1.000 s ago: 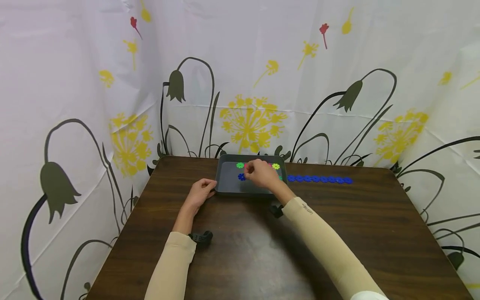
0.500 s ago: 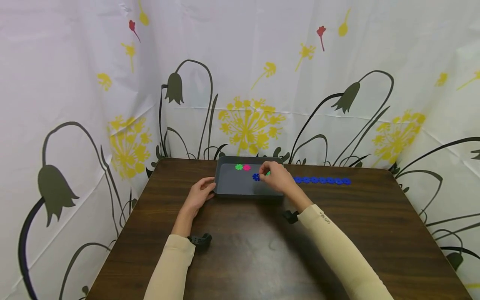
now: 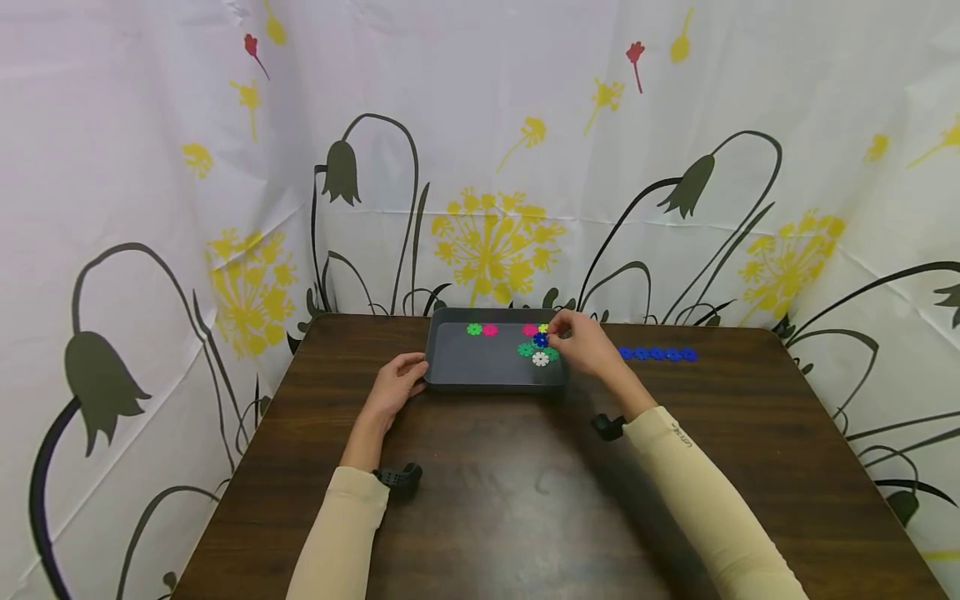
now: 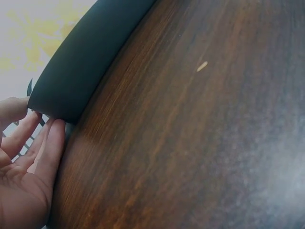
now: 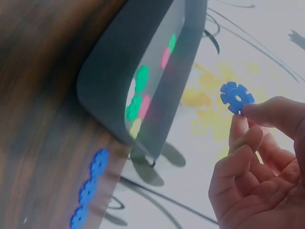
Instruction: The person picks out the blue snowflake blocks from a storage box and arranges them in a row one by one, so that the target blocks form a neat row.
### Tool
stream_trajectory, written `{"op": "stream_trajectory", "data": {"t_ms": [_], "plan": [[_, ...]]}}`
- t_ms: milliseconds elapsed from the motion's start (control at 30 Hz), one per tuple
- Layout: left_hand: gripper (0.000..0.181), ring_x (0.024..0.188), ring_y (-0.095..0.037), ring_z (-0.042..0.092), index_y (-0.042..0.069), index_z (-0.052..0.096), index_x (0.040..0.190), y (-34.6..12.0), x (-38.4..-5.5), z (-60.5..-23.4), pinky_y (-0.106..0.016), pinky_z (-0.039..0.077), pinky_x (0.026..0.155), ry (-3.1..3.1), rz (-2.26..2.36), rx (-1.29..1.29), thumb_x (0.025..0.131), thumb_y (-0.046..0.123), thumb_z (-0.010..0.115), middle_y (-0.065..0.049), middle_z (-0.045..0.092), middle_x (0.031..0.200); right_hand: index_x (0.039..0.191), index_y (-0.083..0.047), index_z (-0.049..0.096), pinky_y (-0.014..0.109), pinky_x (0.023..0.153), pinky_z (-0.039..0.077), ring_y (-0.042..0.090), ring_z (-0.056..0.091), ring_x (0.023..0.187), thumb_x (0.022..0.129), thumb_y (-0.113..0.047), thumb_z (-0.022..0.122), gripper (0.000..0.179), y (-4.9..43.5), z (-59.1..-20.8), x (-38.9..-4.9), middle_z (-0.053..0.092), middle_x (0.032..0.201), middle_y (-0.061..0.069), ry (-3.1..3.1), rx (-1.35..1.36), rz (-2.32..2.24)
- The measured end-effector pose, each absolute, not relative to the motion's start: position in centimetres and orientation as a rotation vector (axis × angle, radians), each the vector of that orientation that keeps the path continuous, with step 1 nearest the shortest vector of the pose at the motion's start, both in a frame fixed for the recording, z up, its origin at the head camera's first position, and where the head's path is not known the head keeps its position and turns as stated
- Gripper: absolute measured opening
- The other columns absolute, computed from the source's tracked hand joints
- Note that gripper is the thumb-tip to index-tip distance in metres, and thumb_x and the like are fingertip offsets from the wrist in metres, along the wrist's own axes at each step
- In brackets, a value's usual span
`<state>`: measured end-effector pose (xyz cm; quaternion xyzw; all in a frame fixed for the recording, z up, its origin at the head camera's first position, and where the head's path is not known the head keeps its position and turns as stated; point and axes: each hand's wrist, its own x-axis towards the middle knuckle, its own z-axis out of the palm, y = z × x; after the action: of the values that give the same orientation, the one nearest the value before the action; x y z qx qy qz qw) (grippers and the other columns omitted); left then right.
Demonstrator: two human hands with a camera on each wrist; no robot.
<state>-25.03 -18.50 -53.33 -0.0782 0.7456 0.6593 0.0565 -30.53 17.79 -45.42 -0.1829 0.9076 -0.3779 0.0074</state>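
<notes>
In the head view, my left hand (image 3: 395, 385) is at the left end of the dark grey tray (image 3: 480, 386). The left wrist view has its thumb and fingers holding the tray's corner (image 4: 71, 102). My right hand (image 3: 588, 343) is over the tray's right end, thumb and fingertips pinching a blue flower-shaped slotted disc (image 5: 237, 97). Below that disc, the tray carries a white disc (image 3: 540, 359), green discs (image 3: 527, 349), a pink one (image 3: 530, 330) and a yellow one (image 3: 543, 328), partly covered. Light green (image 3: 474, 329) and pink discs (image 3: 490, 330) lie farther left.
A row of several blue discs (image 3: 657, 354) lies on the wooden table (image 3: 495, 483) to the right of the tray; my right hand and wrist overlap its near end. Behind the table hangs a white curtain (image 3: 465, 150) with flower prints.
My right hand has moved right across the tray with the blue disc, uncovering the white, green and pink discs. My left hand has stayed at the tray's left end.
</notes>
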Motion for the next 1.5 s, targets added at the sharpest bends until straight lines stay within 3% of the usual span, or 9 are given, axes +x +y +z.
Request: {"op": "stream_trajectory", "data": {"t_ms": [300, 567, 933, 1133, 1367, 1500], "plan": [[0.051, 0.149, -0.037, 0.05, 0.003, 0.048, 0.159, -18.5, -25.0, -53.5, -0.048, 0.05, 0.123, 2.26, 1.987, -0.232, 0.114, 0.025, 0.057, -0.024, 0.049, 0.161, 0.11, -0.005, 0.068, 0.036, 0.079, 0.055, 0.029, 0.067, 0.097, 0.104, -0.013, 0.067, 0.01, 21.6, -45.5, -30.2, 0.073, 0.11, 0.016, 2.841, -0.469, -1.296], [0.049, 0.146, -0.035, 0.052, 0.002, 0.05, 0.157, -18.5, -25.1, -53.6, -0.044, 0.053, 0.12, 2.294, 1.972, -0.238, 0.114, 0.025, 0.057, -0.023, 0.051, 0.157, 0.112, -0.006, 0.068, 0.041, 0.084, 0.055, 0.032, 0.069, 0.101, 0.105, -0.017, 0.067, 0.014, 25.0, -45.9, -29.9, 0.073, 0.109, 0.016, 2.884, -0.388, -1.263], [0.048, 0.144, -0.036, 0.053, 0.0, 0.05, 0.156, -18.5, -25.2, -53.5, -0.047, 0.052, 0.12, 2.287, 1.983, -0.237, 0.114, 0.024, 0.057, -0.024, 0.052, 0.156, 0.112, -0.003, 0.069, 0.036, 0.08, 0.052, 0.029, 0.064, 0.094, 0.105, -0.019, 0.065, 0.017, 28.9, -46.3, -29.5, 0.071, 0.107, 0.017, 2.914, -0.302, -1.233], [0.048, 0.144, -0.035, 0.054, 0.001, 0.051, 0.155, -18.4, -25.3, -53.6, -0.045, 0.053, 0.119, 2.275, 1.988, -0.238, 0.114, 0.024, 0.058, -0.024, 0.053, 0.155, 0.114, -0.001, 0.069, 0.036, 0.08, 0.052, 0.034, 0.065, 0.101, 0.106, -0.018, 0.063, 0.02, 31.9, -45.6, -29.4, 0.072, 0.112, 0.021, 2.944, -0.252, -1.213], [0.049, 0.145, -0.034, 0.052, 0.0, 0.05, 0.156, -18.5, -25.4, -53.7, -0.041, 0.055, 0.117, 2.258, 1.993, -0.238, 0.114, 0.024, 0.057, -0.024, 0.051, 0.157, 0.118, 0.002, 0.067, 0.038, 0.082, 0.052, 0.041, 0.065, 0.109, 0.109, -0.024, 0.061, 0.029, 36.2, -45.9, -30.2, 0.071, 0.119, 0.027, 2.992, -0.151, -1.153], [0.049, 0.146, -0.034, 0.052, 0.0, 0.049, 0.156, -18.5, -25.5, -53.7, -0.043, 0.054, 0.119, 2.252, 2.0, -0.242, 0.114, 0.024, 0.057, -0.024, 0.051, 0.158, 0.118, 0.006, 0.069, 0.034, 0.078, 0.051, 0.038, 0.064, 0.105, 0.109, -0.028, 0.06, 0.037, 38.6, -46.2, -30.9, 0.07, 0.122, 0.03, 2.994, -0.066, -1.149]]}}
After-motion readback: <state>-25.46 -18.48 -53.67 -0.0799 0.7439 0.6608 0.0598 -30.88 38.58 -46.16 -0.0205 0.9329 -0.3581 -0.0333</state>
